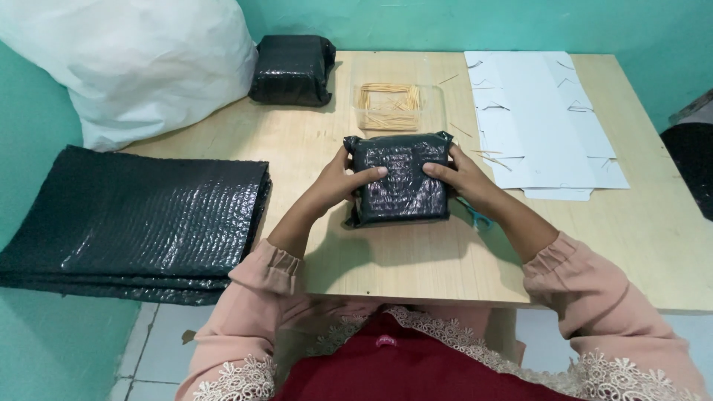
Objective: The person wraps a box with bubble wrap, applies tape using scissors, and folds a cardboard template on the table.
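Note:
A square parcel wrapped in black bubble wrap (pixel 399 178) sits at the middle of the wooden table (pixel 416 260). My left hand (pixel 343 180) grips its left side, thumb pressed on top. My right hand (pixel 460 174) grips its right side, thumb also on the wrap. Both hands hold the parcel from opposite sides. A teal-handled pair of scissors (pixel 475 215) lies partly hidden under my right wrist.
A clear plastic box of toothpicks (pixel 388 106) stands behind the parcel. A second black wrapped parcel (pixel 291 69) sits at the back left. Flat white cardboard sheets (pixel 538 111) lie at the right. Stacked black bubble wrap (pixel 141 215) lies left, beside a large white sack (pixel 141 59).

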